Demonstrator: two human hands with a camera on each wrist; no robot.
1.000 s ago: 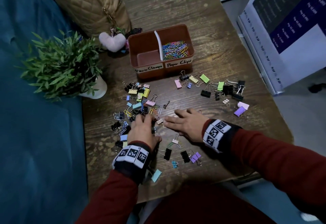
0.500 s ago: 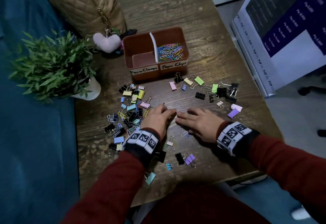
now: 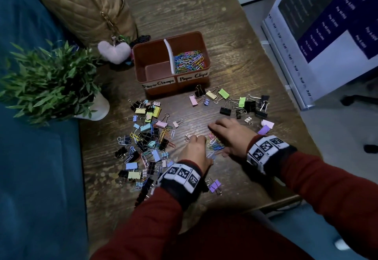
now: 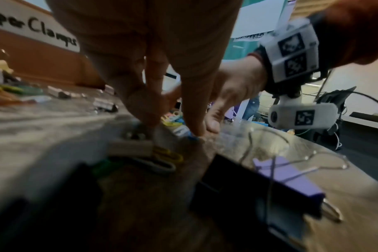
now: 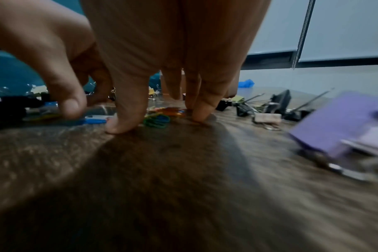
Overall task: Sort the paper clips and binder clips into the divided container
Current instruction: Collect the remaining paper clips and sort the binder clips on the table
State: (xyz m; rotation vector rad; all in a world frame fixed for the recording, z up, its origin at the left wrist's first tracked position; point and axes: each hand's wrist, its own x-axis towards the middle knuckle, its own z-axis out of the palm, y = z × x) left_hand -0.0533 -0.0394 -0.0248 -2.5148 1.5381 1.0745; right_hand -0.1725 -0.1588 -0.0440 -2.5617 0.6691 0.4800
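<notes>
Half done at best, I judge: the brown divided plastic container (image 3: 171,87) mid-desk holds coloured wire paper clips (image 3: 189,59) right; its left compartment is empty. Metal binder clips (image 3: 146,128) litter the wooden desk (image 3: 235,59). My left hand (image 3: 195,151) and right hand (image 3: 231,137), fingers down and slightly spread, rake a small paper-clip pile (image 3: 214,144) near the front edge.

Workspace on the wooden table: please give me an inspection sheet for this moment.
Surface: wooden table, dark, worn.
Job's things: divided container; "Paper Clips" side holds paper clips, "Paper Clamps" side looks empty. Binder clips scattered; small pile of paper clips between the hands.
Clutter: potted plant, quilted bag, heart charm.
Hands: left hand and right hand, fingertips on the table, gathering the pile.
Cables: nothing seen on the table.
Surroundings: blue sofa, printed board.
</notes>
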